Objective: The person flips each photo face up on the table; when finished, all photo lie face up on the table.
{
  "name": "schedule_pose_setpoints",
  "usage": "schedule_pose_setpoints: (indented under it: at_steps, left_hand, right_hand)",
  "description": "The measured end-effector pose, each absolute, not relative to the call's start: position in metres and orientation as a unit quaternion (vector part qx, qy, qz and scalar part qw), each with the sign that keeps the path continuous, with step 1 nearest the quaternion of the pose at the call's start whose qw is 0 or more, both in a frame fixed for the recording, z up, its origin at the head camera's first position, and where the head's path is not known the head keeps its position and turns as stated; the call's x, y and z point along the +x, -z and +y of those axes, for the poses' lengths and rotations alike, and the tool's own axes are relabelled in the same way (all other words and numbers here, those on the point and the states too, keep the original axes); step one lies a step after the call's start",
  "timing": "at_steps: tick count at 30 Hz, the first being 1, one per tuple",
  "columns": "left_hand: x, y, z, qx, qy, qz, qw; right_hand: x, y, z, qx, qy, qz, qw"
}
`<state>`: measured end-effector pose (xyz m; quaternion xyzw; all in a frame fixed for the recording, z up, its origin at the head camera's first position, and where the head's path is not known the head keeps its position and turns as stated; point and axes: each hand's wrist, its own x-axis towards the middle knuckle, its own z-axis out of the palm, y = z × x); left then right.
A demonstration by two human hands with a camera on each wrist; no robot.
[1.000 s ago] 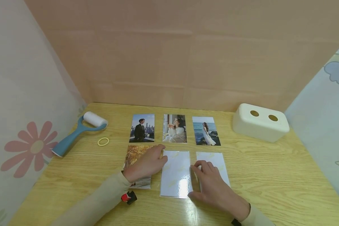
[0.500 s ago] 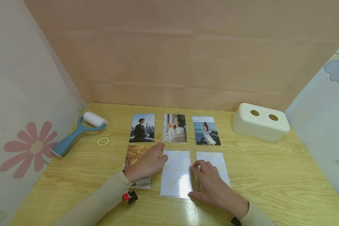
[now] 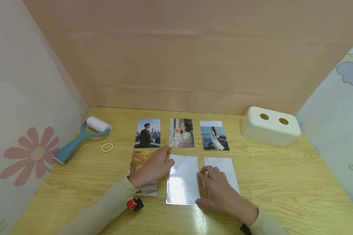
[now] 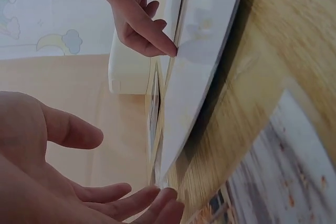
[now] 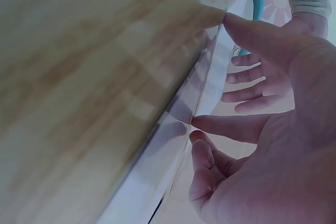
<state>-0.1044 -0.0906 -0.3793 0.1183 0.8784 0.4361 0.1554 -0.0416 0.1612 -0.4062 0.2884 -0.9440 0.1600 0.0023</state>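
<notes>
A glossy white card (image 3: 183, 181) with faint yellow marks is the middle one of the front row. In the left wrist view, shadow shows under its left edge, so that side seems slightly raised. My left hand (image 3: 153, 168) reaches over the autumn photo (image 3: 143, 157), fingertips by the white card's upper left corner. In the left wrist view its thumb stands clear of the card. My right hand (image 3: 222, 194) touches the card's right edge with thumb and forefinger spread apart along it, and partly hides a second white card (image 3: 223, 164).
Behind lie a city photo (image 3: 148, 133), a window-side photo (image 3: 181, 133) and a seaside photo (image 3: 214, 136). A blue-handled lint roller (image 3: 76, 142) and yellow ring (image 3: 107, 148) are at left. A cream box with two holes (image 3: 270, 129) stands at the back right.
The bright reflection on the middle white card has spread and moved left, and the card's front edge has shifted very slightly. Both hands stay nearly where they were.
</notes>
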Motion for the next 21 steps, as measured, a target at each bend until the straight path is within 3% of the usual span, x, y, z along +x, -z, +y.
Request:
schedule_pose_setpoints:
  at_steps: [12,21]
  left_hand:
    - [-0.1024,0.3759,-0.0920,0.076,-0.505,0.844,0.164]
    - [-0.1021,0.3733,-0.0904,0.059,-0.578,0.804,0.124]
  right_hand:
    - [-0.0452,0.4024,0.1584,0.279,-0.183,-0.940,-0.065]
    - [-0.0470,0.3976,0.1628,0.284,-0.264,-0.920,-0.055]
